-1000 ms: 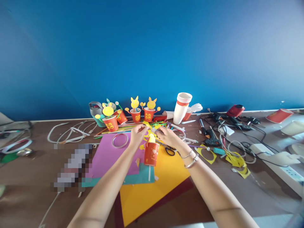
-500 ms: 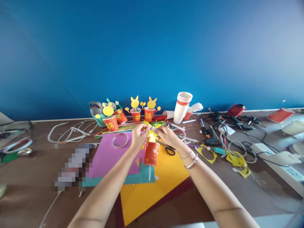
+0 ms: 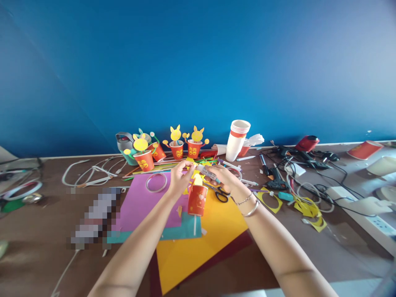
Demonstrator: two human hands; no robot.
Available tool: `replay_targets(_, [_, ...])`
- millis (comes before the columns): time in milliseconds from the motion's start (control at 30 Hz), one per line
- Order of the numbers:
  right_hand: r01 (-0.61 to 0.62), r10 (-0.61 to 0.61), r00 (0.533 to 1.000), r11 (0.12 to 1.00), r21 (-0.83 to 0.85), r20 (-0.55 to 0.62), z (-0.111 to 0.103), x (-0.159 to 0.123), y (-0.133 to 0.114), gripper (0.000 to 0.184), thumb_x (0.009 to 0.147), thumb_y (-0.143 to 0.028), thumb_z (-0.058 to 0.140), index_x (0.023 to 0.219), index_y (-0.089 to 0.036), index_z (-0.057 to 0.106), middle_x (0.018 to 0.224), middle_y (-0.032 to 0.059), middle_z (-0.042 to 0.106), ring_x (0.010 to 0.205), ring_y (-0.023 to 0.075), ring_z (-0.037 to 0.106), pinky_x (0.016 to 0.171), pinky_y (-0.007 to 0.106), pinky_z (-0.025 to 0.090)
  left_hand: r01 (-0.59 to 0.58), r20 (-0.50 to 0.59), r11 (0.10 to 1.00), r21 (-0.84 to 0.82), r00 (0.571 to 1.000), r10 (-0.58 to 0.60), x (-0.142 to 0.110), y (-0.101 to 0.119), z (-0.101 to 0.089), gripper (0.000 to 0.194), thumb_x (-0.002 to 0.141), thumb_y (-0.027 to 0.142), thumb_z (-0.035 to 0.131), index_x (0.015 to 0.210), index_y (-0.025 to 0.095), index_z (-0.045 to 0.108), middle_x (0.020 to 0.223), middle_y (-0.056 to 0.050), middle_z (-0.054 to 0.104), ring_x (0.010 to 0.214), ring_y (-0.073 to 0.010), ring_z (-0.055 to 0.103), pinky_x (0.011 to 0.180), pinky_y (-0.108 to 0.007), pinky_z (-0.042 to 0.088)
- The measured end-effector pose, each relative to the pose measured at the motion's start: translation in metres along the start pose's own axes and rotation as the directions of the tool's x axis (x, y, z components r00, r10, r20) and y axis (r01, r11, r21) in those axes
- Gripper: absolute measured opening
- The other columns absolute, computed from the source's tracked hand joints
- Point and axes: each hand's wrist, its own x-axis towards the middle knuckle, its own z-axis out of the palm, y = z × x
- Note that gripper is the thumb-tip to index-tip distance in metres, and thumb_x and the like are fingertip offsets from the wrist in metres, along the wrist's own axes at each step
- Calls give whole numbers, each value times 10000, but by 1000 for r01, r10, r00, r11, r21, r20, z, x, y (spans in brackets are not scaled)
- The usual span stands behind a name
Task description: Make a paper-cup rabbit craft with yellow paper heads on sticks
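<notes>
Pinched in the fingertips of my left hand (image 3: 180, 178) is a small yellow paper piece (image 3: 195, 164), mostly covered by the fingers. My right hand (image 3: 225, 177) is wrapped around a glue stick (image 3: 209, 173), a pale tube with a teal end, its tip close to the yellow piece. Just below the hands, a red paper cup (image 3: 197, 201) lies on the coloured sheets, with yellow paper at its far end and a white stick at its near end. Black-handled scissors (image 3: 221, 195) lie beneath my right hand.
Red cups with yellow paper animal heads (image 3: 144, 161) line the wall, left of stacked white cups (image 3: 235, 142). Purple paper (image 3: 139, 206) and yellow paper (image 3: 198, 255) cover the middle. On the right are a glue gun (image 3: 276, 180), cables and a power strip (image 3: 365, 222).
My right hand has shifted its grip and tilted, so more of the glue stick shows. The left hand's fingertips have closed in toward the glue stick's tip. The red cup stays put.
</notes>
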Motion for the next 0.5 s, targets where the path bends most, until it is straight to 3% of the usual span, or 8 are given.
replay_targets(100, [-165, 138, 982, 960, 228, 127, -3, 2, -1, 241, 869, -343, 479, 732, -159, 554, 513, -28, 519, 349, 42, 334, 358, 178, 220, -40, -9, 999, 17, 999, 40, -1, -1, -1, 227, 799, 407, 631, 793, 182, 659, 824, -40, 713, 772, -174, 661, 668, -247, 497])
replay_targets(300, [-302, 200, 944, 844, 443, 262, -5, 4, -2, 226, 920, -278, 442, 795, -133, 562, 487, -26, 477, 338, 34, 282, 325, 150, 182, -127, -24, 991, 31, 992, 127, -1, -3, -1, 194, 824, 373, 615, 807, 184, 657, 823, -32, 711, 786, -160, 666, 653, -231, 509])
replay_targets(500, [-355, 182, 914, 790, 500, 362, -7, -1, -9, 200, 915, -293, 444, 885, -134, 563, 489, -38, 452, 343, 43, 266, 324, 157, 177, -27, -124, 995, -99, 992, 14, 2, -2, 0, 188, 785, 367, 641, 758, 181, 642, 764, -32, 717, 688, -158, 658, 611, -245, 511])
